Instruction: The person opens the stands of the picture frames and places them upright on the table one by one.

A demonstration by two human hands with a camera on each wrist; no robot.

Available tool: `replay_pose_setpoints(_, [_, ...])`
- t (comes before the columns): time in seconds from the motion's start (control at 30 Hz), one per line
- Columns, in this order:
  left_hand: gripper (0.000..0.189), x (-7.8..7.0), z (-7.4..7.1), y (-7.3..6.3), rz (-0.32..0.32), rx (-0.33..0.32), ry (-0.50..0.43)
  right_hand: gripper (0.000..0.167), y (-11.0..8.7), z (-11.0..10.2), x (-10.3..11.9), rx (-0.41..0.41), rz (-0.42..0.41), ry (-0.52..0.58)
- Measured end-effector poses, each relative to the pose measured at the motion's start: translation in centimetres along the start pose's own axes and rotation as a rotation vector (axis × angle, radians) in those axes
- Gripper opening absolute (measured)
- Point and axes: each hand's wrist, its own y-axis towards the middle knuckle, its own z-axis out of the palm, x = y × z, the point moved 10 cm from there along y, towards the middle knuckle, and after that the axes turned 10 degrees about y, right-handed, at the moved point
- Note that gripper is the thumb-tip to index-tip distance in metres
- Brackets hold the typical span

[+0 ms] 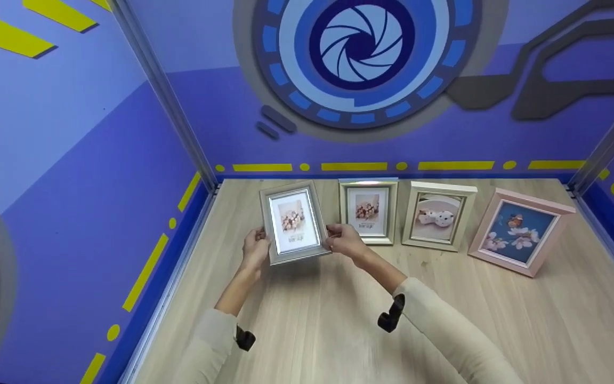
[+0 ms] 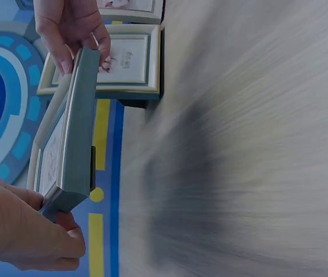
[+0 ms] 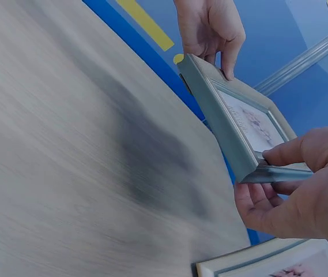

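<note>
Both hands hold a silver-grey picture frame (image 1: pixel 293 224) with a flower print, raised above the wooden table and slightly tilted. My left hand (image 1: pixel 255 249) grips its lower left side; in the left wrist view that hand (image 2: pixel 31 231) has its thumb on the front and fingers behind. The lower right corner is pinched by my right hand (image 1: pixel 347 242), and the right wrist view shows this hand (image 3: pixel 302 190) with the thumb over the front edge and fingers underneath. Just right of it stands a gold-edged picture frame (image 1: pixel 368 240) with a similar print, partly overlapped by the right hand.
Farther right stand a cream picture frame (image 1: pixel 461 224) and a pink picture frame (image 1: pixel 483 242), angled inward. Blue and purple printed walls (image 1: pixel 205 106) enclose the wooden table (image 1: pixel 328 330) at the back and sides. Metal posts (image 1: pixel 174 106) mark the corners.
</note>
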Motion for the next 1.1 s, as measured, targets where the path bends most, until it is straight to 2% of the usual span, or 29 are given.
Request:
replay_pose_setpoints(0.2, [0.043, -3.8, -0.5, -1.1, 0.145, -0.113, 0.124, 0.047, -0.9, -0.9, 2.4, -0.018, -0.082, -0.069])
replay_pose_setpoints(0.37, [0.043, -6.1, 0.1, -2.2, 0.203, -0.131, 0.163, 0.053, -1.3, -2.6, 3.7, -0.058, -0.101, -0.068])
replay_pose_setpoints(0.57, [0.041, -8.0, 2.2, -3.6, 0.292, -0.1, 0.157, 0.051, -1.9, -5.5, 3.1, -0.119, -0.088, 0.022])
replay_pose_setpoints(0.77, [0.038, -9.8, 5.0, -5.4, 0.424, -0.054, 0.185, 0.054, -4.3, -8.2, 1.3, -0.082, -0.055, 0.053])
replay_pose_setpoints(0.93, [0.036, -10.3, 7.7, -6.7, 0.454, 0.02, 0.208, 0.056, -6.5, -10.3, -0.3, -0.041, -0.014, 0.034])
replay_pose_setpoints(1.1, [0.038, -10.6, 9.8, -7.8, 0.472, 0.092, 0.225, 0.047, -7.7, -11.9, -1.7, 0.008, 0.009, 0.047])
